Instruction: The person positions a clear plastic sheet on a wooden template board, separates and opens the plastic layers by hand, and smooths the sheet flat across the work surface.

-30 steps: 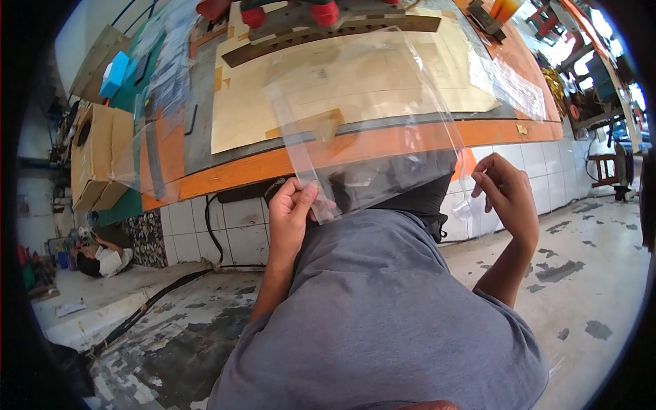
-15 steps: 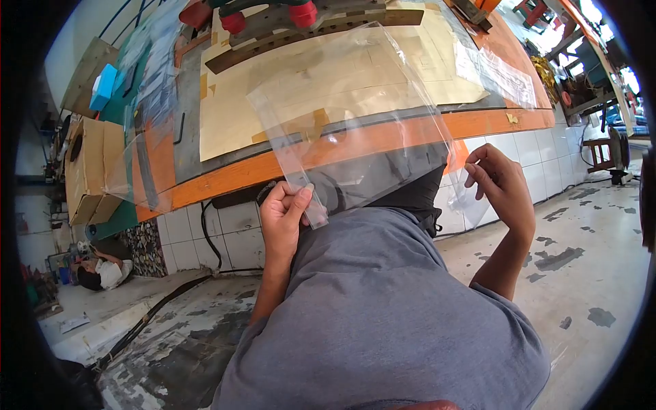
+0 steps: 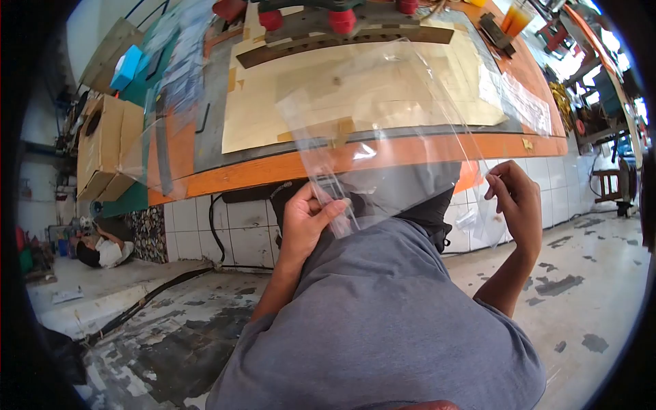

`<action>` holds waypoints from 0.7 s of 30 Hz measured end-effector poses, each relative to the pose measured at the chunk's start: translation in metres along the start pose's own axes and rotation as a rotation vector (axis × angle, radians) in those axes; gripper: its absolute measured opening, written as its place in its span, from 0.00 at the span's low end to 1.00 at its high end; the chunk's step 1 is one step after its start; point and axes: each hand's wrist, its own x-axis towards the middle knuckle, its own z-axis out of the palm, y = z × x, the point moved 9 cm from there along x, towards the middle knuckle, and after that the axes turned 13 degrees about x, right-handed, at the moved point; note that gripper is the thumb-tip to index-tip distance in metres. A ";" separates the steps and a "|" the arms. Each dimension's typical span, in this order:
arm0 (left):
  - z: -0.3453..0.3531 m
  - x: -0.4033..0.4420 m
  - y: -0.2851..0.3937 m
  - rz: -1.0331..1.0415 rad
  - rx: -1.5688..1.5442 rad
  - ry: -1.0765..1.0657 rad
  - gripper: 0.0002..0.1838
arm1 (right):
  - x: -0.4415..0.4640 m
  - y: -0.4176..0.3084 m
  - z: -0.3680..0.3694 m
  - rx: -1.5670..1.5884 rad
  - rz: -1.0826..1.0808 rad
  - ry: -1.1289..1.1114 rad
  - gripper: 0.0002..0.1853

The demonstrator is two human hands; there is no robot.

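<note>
A large clear plastic bag [image 3: 403,147] is spread above my lap, its upper part lying over the table's front edge. My left hand [image 3: 309,222] is closed on the bag's left edge, thumb on top, where the plastic folds into narrow bands. At the right side, my right hand [image 3: 514,198] has its thumb and fingertips pinched together at the bag's edge. A loose, crumpled part of the clear plastic hangs just below those fingertips.
On the orange-edged table [image 3: 246,171] lie tan paper [image 3: 287,102], a long metal bar [image 3: 355,41] and plastic sheets [image 3: 181,61]. A machine with red feet [image 3: 342,20] stands behind. A cardboard box [image 3: 109,147] is at left; a drink cup [image 3: 517,19] stands far right. A person [image 3: 109,251] sits low at left.
The view has shifted, so the table and both hands appear further right. My left fingers sit slightly differently on the bag's edge, which looks more creased. The right hand keeps its pinch.
</note>
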 end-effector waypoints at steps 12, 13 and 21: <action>0.021 -0.002 -0.003 -0.055 0.051 -0.109 0.13 | -0.006 -0.020 0.032 -0.021 -0.171 -0.191 0.56; 0.020 -0.002 -0.004 -0.057 0.047 -0.120 0.14 | -0.005 -0.021 0.034 -0.027 -0.169 -0.188 0.56; 0.026 -0.002 -0.007 -0.044 0.017 -0.188 0.14 | 0.000 -0.038 0.046 -0.337 -0.306 -0.064 0.48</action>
